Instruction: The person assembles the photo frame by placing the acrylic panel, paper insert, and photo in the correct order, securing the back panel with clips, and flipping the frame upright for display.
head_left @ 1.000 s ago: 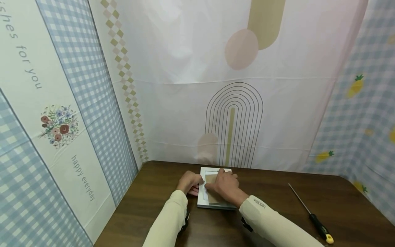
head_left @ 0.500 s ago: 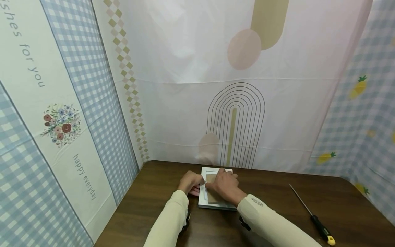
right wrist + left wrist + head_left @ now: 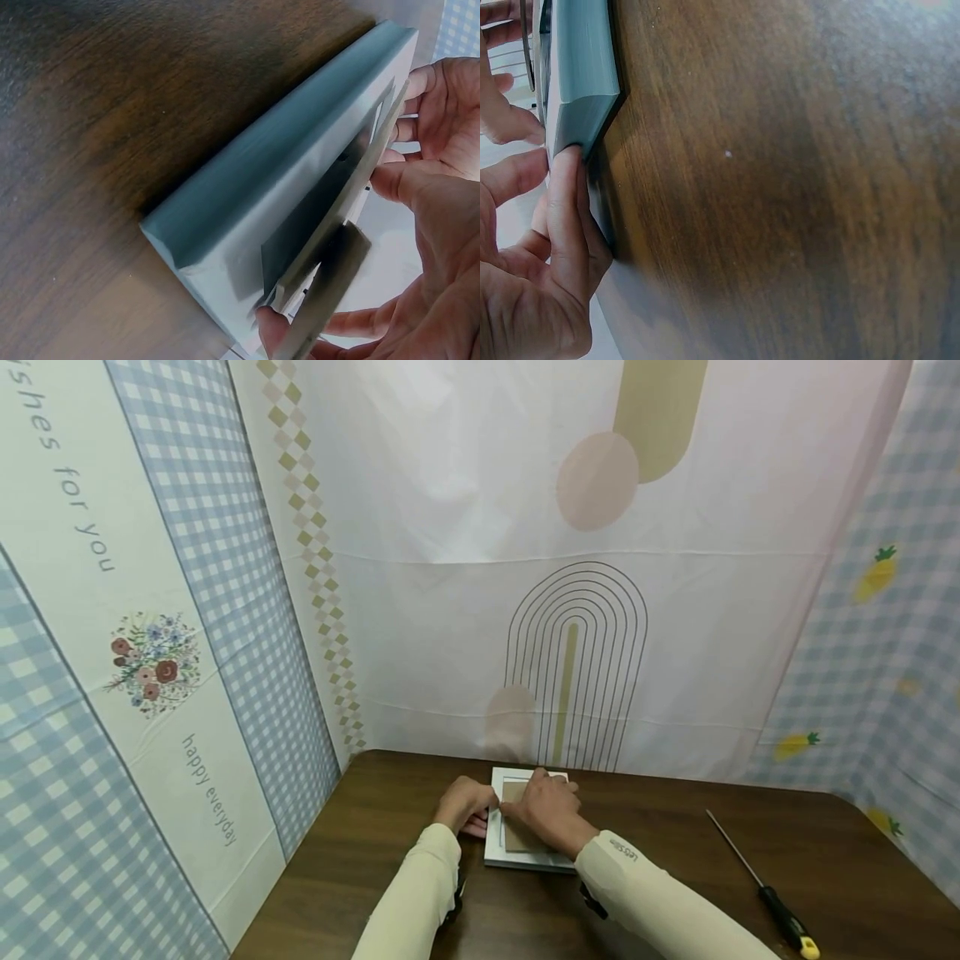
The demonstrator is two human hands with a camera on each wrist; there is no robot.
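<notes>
A white picture frame [image 3: 495, 843] lies back side up on the brown table, its pale blue-grey outer side [image 3: 589, 67] showing in the left wrist view. Over its opening sits a brown backing board [image 3: 517, 837], tilted in the right wrist view, with a gap above the dark recess [image 3: 315, 214]. A stand leg [image 3: 326, 292] juts from the board. My left hand [image 3: 462, 804] pinches the frame's left edge, thumb on top and fingers against the side. My right hand [image 3: 550, 814] spans the board and holds it by its edges, thumb close to the left thumb.
A screwdriver [image 3: 780, 910] with a black and yellow handle lies on the table [image 3: 645, 852] to the right. Printed cloth curtains [image 3: 420, 635] hang behind the table and along both sides.
The backing board has shifted slightly left and lower against the frame. Both hands keep nearly the same hold. The head view has turned a little left.
</notes>
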